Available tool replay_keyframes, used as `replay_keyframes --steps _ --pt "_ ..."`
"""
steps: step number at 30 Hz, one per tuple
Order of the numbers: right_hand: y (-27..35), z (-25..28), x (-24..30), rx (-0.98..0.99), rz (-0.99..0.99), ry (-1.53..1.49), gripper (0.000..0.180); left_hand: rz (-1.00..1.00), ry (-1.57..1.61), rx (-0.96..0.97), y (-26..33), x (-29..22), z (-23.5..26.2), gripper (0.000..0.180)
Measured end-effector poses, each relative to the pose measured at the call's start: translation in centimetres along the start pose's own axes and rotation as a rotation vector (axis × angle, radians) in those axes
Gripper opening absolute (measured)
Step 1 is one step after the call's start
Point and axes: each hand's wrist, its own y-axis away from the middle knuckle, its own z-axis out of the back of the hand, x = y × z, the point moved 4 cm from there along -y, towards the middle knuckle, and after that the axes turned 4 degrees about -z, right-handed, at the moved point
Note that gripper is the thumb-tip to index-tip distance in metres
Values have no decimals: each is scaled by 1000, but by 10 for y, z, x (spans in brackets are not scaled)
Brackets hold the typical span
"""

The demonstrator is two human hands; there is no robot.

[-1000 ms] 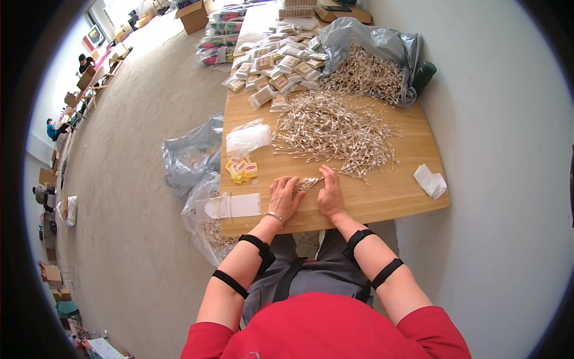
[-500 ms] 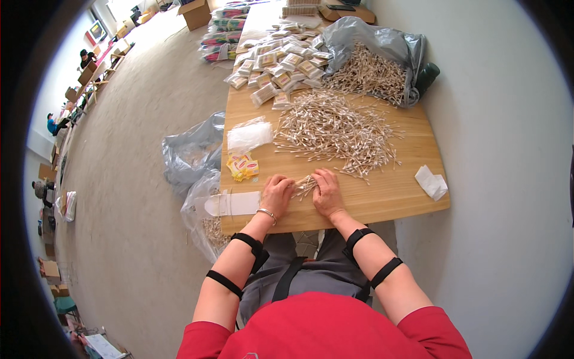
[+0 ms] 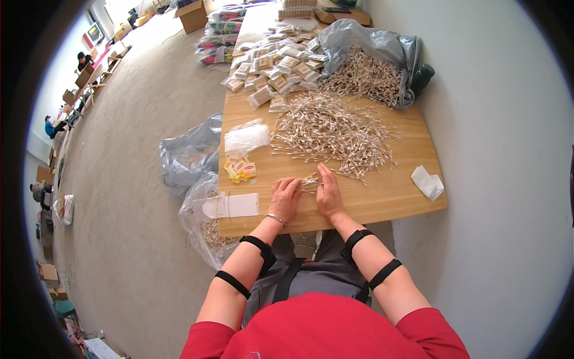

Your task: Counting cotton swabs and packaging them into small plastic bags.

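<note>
Near the table's front edge, a small bundle of cotton swabs (image 3: 309,183) lies crosswise between my two hands. My left hand (image 3: 286,198) has its fingers closed around the bundle's left end. At the other end, my right hand (image 3: 328,194) presses against the swab tips, its fingers straighter and close together; its grip is partly hidden. Just beyond both hands spreads a large loose pile of cotton swabs (image 3: 335,131). To the left of my left hand lies a white card strip (image 3: 242,205) with a rounded end.
Yellow printed cards (image 3: 240,169) and clear plastic sleeves (image 3: 246,139) lie at the table's left. Farther back are filled swab packets (image 3: 281,63) and a grey bag (image 3: 382,43) of swabs. A crumpled white tissue (image 3: 427,182) lies at right, beside the wall (image 3: 508,179).
My left hand has shifted right, closer to my right hand, narrowing the gap over the bundle. The fingers of my right hand have straightened and point farther forward.
</note>
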Motion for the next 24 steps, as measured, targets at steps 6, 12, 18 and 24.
replay_keyframes --steps 6,12,18,24 --pt "-21 -5 -16 87 -180 -190 49 -14 85 18 -3 -2 2 50" --pt "-4 -47 6 154 -203 -361 50 2 155 -61 -3 -4 10 52" --pt "-1 -25 13 55 -116 -189 50 47 195 -27 -3 1 16 54" --pt "2 0 -8 164 75 139 47 71 -272 206 11 -19 6 68"
